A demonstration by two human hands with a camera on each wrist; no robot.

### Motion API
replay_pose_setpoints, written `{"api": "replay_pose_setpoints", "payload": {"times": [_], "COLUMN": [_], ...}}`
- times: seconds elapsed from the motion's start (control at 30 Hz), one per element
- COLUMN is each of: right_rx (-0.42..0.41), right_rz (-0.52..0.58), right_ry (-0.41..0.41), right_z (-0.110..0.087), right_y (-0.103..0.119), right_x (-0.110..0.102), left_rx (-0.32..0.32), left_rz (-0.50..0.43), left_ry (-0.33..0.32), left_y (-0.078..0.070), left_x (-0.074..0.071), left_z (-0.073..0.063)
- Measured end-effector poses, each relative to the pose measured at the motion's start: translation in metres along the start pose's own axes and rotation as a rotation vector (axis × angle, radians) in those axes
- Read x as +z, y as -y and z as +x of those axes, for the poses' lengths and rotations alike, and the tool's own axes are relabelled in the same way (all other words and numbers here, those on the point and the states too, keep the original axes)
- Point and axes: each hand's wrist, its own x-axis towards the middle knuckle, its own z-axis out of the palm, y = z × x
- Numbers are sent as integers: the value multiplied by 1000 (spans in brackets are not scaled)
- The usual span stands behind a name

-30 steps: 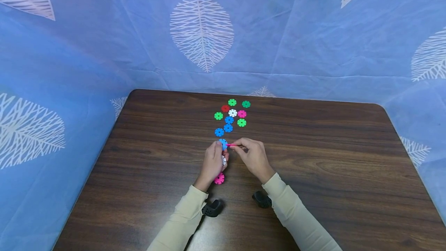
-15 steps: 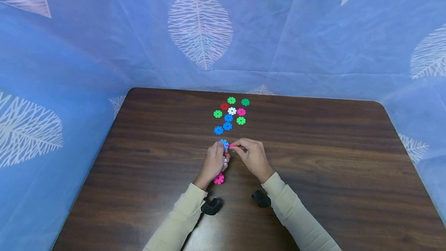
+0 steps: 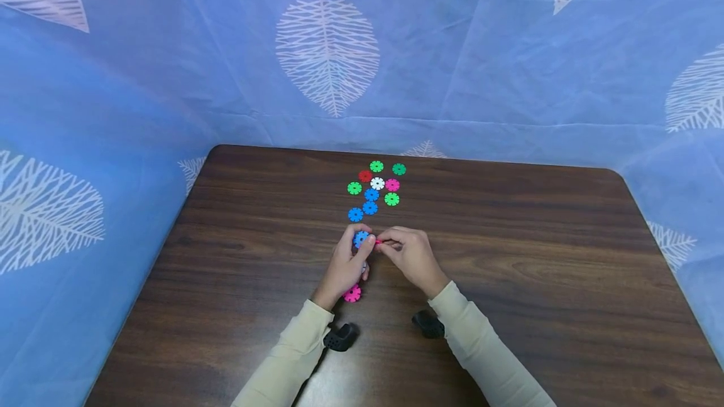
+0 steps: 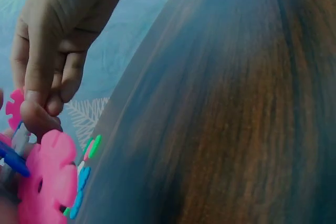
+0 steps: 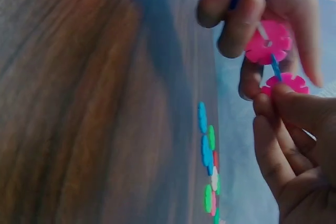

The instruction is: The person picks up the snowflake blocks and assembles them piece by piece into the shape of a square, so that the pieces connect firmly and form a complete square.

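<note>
Notched plastic discs are joined edge to edge in a cluster that my left hand (image 3: 341, 269) grips above the table. A blue disc (image 3: 360, 239) shows between its thumb and index finger, and a pink disc (image 3: 352, 294) sticks out below the palm. My right hand (image 3: 415, 259) pinches another pink disc (image 5: 295, 83) between thumb and fingertips, close to the left thumb. In the right wrist view, a blue disc (image 5: 276, 67) seen edge-on runs between it and a second pink disc (image 5: 269, 43). The left fingers hide part of the cluster.
Toward the back of the brown wooden table (image 3: 509, 256), several loose discs lie flat, among them a red disc (image 3: 365, 176), a white disc (image 3: 377, 183) and a dark green disc (image 3: 399, 169). A blue leaf-print cloth (image 3: 430, 49) hangs behind. Black wrist devices (image 3: 341, 336) sit under both forearms.
My left thumb has swung right across the blue disc, with the index finger now over its top. The pinched pink disc has dropped slightly, and the lower pink disc has shifted slightly left and down.
</note>
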Motion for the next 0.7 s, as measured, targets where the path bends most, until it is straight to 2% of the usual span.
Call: {"api": "replay_pose_setpoints", "payload": {"times": [0.17, 0.27, 0.37, 0.5, 0.7], "right_rx": [124, 211, 255, 290, 369], "right_rz": [151, 180, 117, 3, -69], "right_ry": [76, 108, 113, 69, 17], "right_z": [1, 4, 10, 22, 42], "right_y": [-4, -14, -27, -45, -61], "right_x": [-10, -17, -20, -19, -12], "left_rx": [21, 14, 1, -2, 10], "left_rz": [-36, -57, -58, -47, -74], "left_ry": [-10, -34, -55, -76, -82], "left_y": [7, 10, 10, 9, 11], "left_x": [0, -1, -1, -1, 1], "left_z": [1, 3, 3, 2, -2]}}
